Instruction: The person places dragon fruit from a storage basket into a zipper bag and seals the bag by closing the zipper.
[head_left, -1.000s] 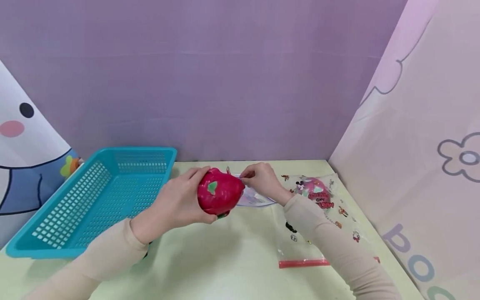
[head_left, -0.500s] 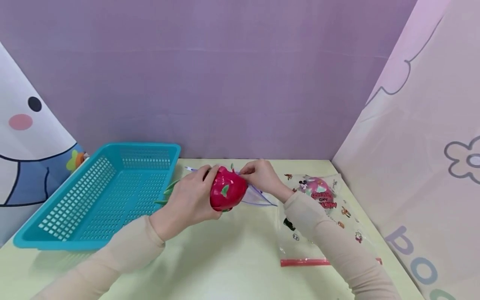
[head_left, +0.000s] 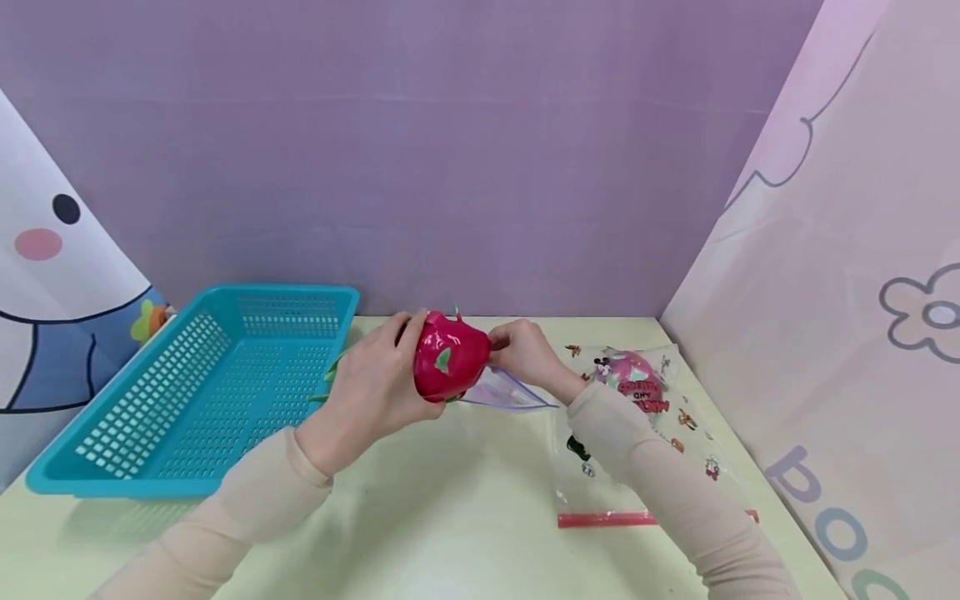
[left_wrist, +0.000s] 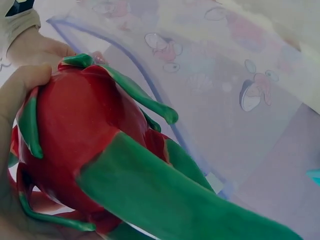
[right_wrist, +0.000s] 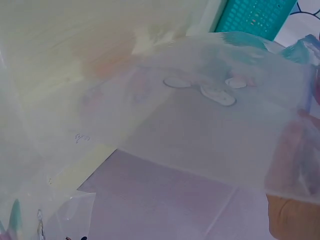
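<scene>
A glossy red dragon fruit [head_left: 448, 360] with green scales is gripped in my left hand [head_left: 372, 385], tilted so that its long green leaves point left behind the hand. In the left wrist view the fruit [left_wrist: 85, 130] overlaps the blue zip edge of a see-through bag with cartoon prints. My right hand [head_left: 522, 354] pinches the mouth of this zip bag [head_left: 501, 390], close against the fruit's right end. Most of the bag is hidden behind the fruit and hands in the head view; the right wrist view shows its clear printed film [right_wrist: 210, 120] spread out.
On the left stands a teal plastic basket [head_left: 348, 312]. A second clear zip bag [head_left: 603, 479] with a red zip lies on the right under my right forearm, a round pink thing [head_left: 628, 375] inside it. A purple cloth wall closes the back, a printed one the right.
My left hand has carried the dragon fruit slightly right and up, against the bag's mouth. Its leaves now show left of the hand. My right hand keeps its pinch at nearly the same place.
</scene>
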